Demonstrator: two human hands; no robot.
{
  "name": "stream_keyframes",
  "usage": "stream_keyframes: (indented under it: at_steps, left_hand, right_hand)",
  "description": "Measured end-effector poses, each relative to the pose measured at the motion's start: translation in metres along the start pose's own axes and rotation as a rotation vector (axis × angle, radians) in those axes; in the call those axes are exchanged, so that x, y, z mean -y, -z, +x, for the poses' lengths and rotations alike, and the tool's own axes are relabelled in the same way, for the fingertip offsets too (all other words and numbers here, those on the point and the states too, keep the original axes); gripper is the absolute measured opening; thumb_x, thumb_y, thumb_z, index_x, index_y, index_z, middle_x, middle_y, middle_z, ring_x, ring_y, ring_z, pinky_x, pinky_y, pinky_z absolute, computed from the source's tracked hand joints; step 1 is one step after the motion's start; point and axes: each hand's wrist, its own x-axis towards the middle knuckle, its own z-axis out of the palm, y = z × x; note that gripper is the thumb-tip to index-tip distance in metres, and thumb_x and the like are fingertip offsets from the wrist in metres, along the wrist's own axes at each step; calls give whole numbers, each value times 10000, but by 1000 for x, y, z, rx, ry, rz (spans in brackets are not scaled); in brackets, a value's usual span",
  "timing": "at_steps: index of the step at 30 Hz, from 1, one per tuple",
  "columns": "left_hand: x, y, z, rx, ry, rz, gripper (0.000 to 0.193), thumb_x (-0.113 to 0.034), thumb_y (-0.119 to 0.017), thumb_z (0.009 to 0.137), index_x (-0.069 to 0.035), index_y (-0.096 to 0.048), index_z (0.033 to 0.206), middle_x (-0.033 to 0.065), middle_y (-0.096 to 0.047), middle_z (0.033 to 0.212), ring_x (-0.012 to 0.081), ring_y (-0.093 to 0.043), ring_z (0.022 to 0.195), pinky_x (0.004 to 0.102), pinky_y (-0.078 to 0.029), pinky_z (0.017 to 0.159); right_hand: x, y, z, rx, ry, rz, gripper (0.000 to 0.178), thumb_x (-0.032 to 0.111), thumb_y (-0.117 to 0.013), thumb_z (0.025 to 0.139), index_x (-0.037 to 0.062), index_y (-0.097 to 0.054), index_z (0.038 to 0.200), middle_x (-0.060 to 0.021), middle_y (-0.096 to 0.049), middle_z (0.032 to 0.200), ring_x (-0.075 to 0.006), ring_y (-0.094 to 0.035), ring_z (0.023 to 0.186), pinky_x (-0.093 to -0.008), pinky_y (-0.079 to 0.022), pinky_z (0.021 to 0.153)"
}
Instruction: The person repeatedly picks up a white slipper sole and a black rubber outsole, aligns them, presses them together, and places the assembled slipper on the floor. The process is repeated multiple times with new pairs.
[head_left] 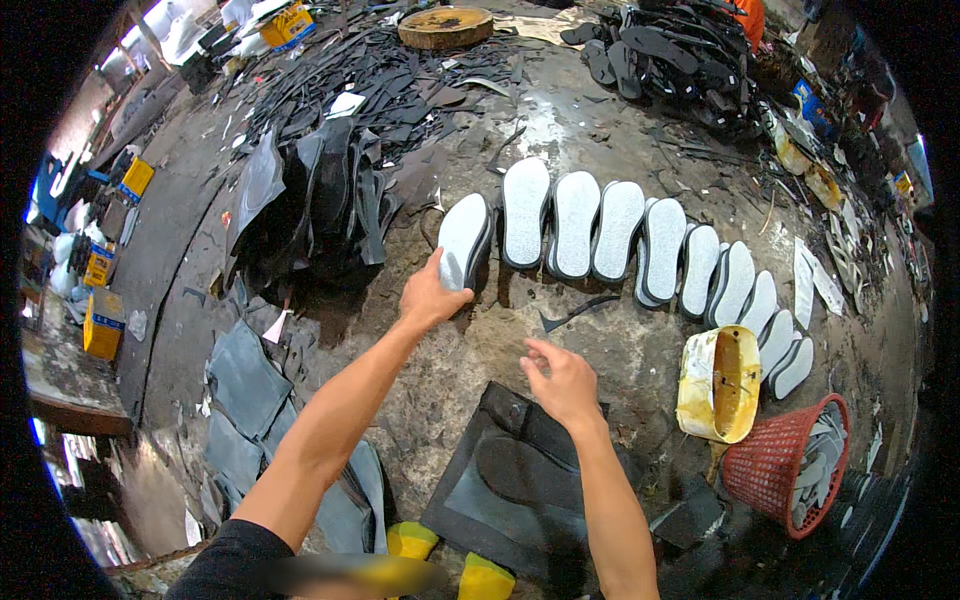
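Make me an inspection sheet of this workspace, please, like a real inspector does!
Surface: rough, stained floor, littered with scraps.
Job's things: white-topped soles in a curved row; the leftmost sole is in hand.
Clutter: heap of dark scraps; grey sheets on the left; red basket, tilted, holding grey pieces; yellow-stained container beside it.
Hands: left hand grips the leftmost sole's near end; right hand looks empty, partly curled, apart from the row.
Cables: nothing seen for certain.
Surroundings: yellow boxes at left; round wooden block at the far side.

Right hand point(564, 384) loosely half-curled
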Motion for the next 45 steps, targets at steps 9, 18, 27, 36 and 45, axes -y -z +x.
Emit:
stream_keyframes:
  at_steps: [9,18,27,36,45]
  left_hand:
    - [19,34,-41,314,169,-488,888,-293,-871,682,-74,-531,1473,172,-714,1113,236,-688,985,360,-532,834]
    - [38,95,-50,438,344,-1174,457,-287,-549,874,1,-652,1215,111,-704,984,179,-609,765,331,-507,693]
    - [36,169,-131,715,99,-1487,807,-346,-547,717,118,-507,1376,272,-622,1312,388,-682,1073,459,-552,954]
    - [5,92,-239,866,221,-1104,664,44,-820,778,-11,-571,1391,82,-678,1267,184,-656,1134,360,-522,1025]
    - [18,66,-293,1291,519,-1752,403,-93,-689,953,-97,-576,1340,18,-722,1072,172,-717,972,356,-615,831]
  right_hand:
    - [37,-107,86,48,-451,1068,831,483,-728,916,75,-384,1554,-123,-585,1399,-212,-598,1216,-349,-509,819]
    - [27,-126,76,97,-481,1023,465,211,-718,850,24,-620,1264,-32,-686,1028,-100,-598,795,-295,-415,600]
    - [61,-14,16,-307,-70,1266,779,559,-557,993,50,-357,1547,-160,-650,1263,-248,-643,1086,-407,-547,894]
    - [58,101,-189,-701,-295,982,306,132,-586,1026,-9,-638,1293,-94,-701,1173,-102,-627,1025,-238,-495,859]
    - [50,62,-274,-487,-445,1894,307,332,-621,1019,111,-657,1230,-53,-728,1110,-237,-702,991,-422,-562,893]
